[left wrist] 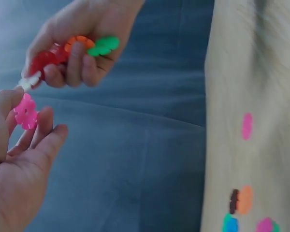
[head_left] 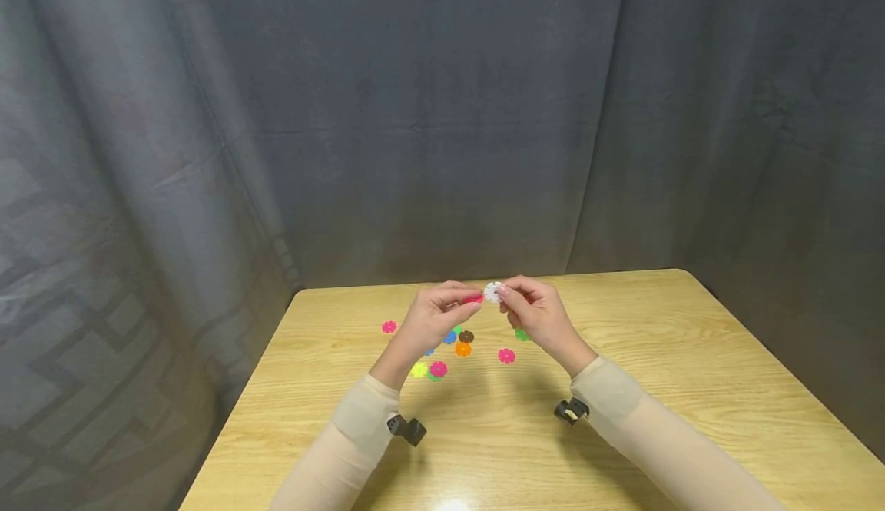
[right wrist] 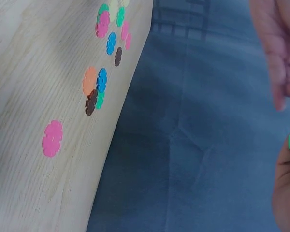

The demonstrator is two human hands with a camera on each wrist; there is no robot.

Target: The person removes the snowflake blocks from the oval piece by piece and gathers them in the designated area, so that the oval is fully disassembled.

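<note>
Grey curtain (head_left: 442, 111) is hanging in folds behind and along the left side, closing off everything past the tabletop (head_left: 691, 357). Pale wood grain is showing across that tabletop, and both forearms in cream sleeves are reaching up over its middle.

Both hands are hovering above the wood, fingertips nearly meeting. The left hand (head_left: 435, 317) is pinching a pink flower disc (left wrist: 25, 112) between thumb and forefinger, the other fingers loosely bent. The right hand (head_left: 535, 313) is curling round a short joined row of discs (left wrist: 70, 48), red, orange and green, with a white disc (head_left: 493, 292) sticking out at the end toward the left hand; white and pink are sitting just beside each other, and I cannot tell whether they are touching.

Loose discs are lying scattered on the tabletop under and between the hands, partly hidden by them: a pink one (head_left: 389, 326) off to the left, another pink one (head_left: 507, 356) nearer the right wrist, an orange one (head_left: 463, 350) touching a brown one (head_left: 466, 336), a blue one (head_left: 449, 337), a yellow one (head_left: 419, 369). A small black camera (head_left: 571, 411) is strapped under each wrist.
</note>
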